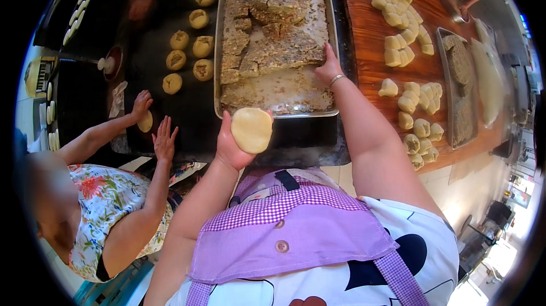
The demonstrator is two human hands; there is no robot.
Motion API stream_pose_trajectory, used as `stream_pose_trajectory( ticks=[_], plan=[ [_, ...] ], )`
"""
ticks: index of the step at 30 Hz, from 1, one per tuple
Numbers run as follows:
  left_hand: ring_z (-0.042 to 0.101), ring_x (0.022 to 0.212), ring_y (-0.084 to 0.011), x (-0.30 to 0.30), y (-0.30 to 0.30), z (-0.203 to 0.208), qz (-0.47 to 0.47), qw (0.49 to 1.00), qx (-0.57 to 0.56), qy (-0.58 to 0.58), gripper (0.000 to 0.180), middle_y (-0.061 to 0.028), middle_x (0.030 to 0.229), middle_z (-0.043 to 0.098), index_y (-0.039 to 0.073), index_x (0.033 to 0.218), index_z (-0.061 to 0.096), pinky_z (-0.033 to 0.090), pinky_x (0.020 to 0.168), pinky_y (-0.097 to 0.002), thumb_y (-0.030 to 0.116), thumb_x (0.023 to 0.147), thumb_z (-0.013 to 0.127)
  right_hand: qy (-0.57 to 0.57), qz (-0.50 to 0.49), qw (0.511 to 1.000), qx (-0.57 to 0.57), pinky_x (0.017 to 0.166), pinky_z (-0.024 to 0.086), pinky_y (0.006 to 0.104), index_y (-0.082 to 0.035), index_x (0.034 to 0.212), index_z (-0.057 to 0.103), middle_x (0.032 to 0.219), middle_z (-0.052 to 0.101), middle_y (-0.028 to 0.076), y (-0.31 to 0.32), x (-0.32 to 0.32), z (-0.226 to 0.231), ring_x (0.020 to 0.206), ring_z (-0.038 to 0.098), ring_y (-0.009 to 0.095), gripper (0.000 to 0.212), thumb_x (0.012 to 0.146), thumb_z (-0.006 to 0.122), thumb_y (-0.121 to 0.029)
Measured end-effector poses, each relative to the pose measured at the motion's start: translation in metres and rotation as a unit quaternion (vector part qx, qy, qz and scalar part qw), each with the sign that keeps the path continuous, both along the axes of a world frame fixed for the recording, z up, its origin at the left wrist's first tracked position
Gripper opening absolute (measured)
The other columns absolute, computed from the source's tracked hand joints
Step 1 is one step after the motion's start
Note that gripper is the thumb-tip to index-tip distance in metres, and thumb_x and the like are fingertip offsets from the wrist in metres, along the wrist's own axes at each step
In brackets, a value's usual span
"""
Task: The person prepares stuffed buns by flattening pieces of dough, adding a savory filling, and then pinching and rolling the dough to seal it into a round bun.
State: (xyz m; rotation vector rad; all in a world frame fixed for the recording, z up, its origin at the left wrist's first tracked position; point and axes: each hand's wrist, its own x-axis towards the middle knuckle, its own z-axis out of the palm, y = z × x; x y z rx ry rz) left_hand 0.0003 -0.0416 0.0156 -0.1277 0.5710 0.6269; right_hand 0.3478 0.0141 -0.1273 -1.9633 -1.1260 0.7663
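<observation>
A flat round disc of dough point(251, 130) lies across my left hand point(232, 144), whose fingers curl up around its edge. The disc is just off the near edge of a metal tray point(278, 115). Inside the tray is a crumbly brown filling point(281, 53), heaped at the far end and cut to a slab nearer me. At the tray's right side, my right hand point(330, 68) touches the filling's edge, thumb apart from the fingers and nothing visibly lifted in it. Left of the tray, several round filled dough balls point(203, 46) sit on the dark table point(148, 73).
On the left, a co-worker's hands point(164, 140) are beside another dough disc point(145, 122). Another person's hands point(140, 5) are at the far left. The wooden table point(369, 33) at right bears dough pieces point(409, 98) and a second tray of filling point(459, 84). A red bowl point(115, 61) stands left.
</observation>
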Motion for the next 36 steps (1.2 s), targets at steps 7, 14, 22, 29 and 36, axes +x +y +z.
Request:
stream_pose_trajectory(
  ticks=[7, 14, 22, 29, 36],
  plan=[
    [0.054, 0.123, -0.0331, -0.031, -0.015, -0.023, 0.012, 0.999, -0.034, 0.037, 0.069, -0.0169, 0.132, 0.056, 0.000, 0.133, 0.048, 0.042, 0.106, -0.0450, 0.057, 0.100, 0.030, -0.217, 0.124, 0.950, -0.187, 0.104, 0.041, 0.0383, -0.001, 0.143, 0.032, 0.130, 0.050, 0.023, -0.028, -0.039, 0.057, 0.119, 0.050, 0.038, 0.085, 0.067, 0.071, -0.001],
    [0.053, 0.123, -0.0334, -0.020, 0.014, -0.008, -0.008, 0.997, -0.027, 0.076, 0.064, -0.0163, 0.132, 0.056, 0.002, 0.132, 0.049, 0.041, 0.106, -0.0473, 0.055, 0.101, 0.029, -0.259, 0.075, 0.963, -0.011, 0.103, 0.044, 0.0373, -0.005, 0.137, 0.045, 0.131, 0.055, 0.018, -0.041, -0.037, 0.036, 0.120, 0.053, 0.034, 0.083, 0.064, 0.083, -0.017],
    [0.052, 0.125, -0.0321, -0.004, 0.038, -0.042, 0.001, 0.998, 0.005, 0.060, 0.053, -0.0151, 0.135, 0.054, 0.003, 0.132, 0.049, 0.041, 0.107, -0.0483, 0.045, 0.102, 0.039, -0.008, 0.055, 0.994, -0.093, 0.098, 0.046, 0.0369, -0.010, 0.140, 0.041, 0.130, 0.055, 0.019, -0.038, -0.074, 0.100, 0.120, 0.054, 0.033, 0.079, 0.070, 0.077, -0.009],
    [0.054, 0.121, -0.0327, 0.045, 0.057, -0.053, 0.004, 0.994, 0.009, 0.109, 0.050, -0.0156, 0.131, 0.056, 0.004, 0.131, 0.049, 0.043, 0.104, -0.0492, 0.044, 0.102, 0.039, -0.121, 0.174, 0.977, 0.005, 0.098, 0.045, 0.0352, -0.003, 0.121, 0.054, 0.120, 0.055, 0.017, -0.031, -0.075, 0.118, 0.112, 0.055, 0.034, 0.059, 0.066, 0.076, -0.005],
    [0.054, 0.122, -0.0327, 0.013, 0.060, -0.045, 0.015, 0.994, 0.032, 0.108, 0.055, -0.0156, 0.130, 0.057, 0.004, 0.130, 0.050, 0.041, 0.106, -0.0476, 0.048, 0.101, 0.037, 0.025, 0.121, 0.992, -0.003, 0.102, 0.042, 0.0328, -0.002, 0.123, 0.056, 0.121, 0.056, 0.013, -0.063, -0.077, 0.069, 0.116, 0.054, 0.026, 0.071, 0.062, 0.088, -0.018]
  ],
)
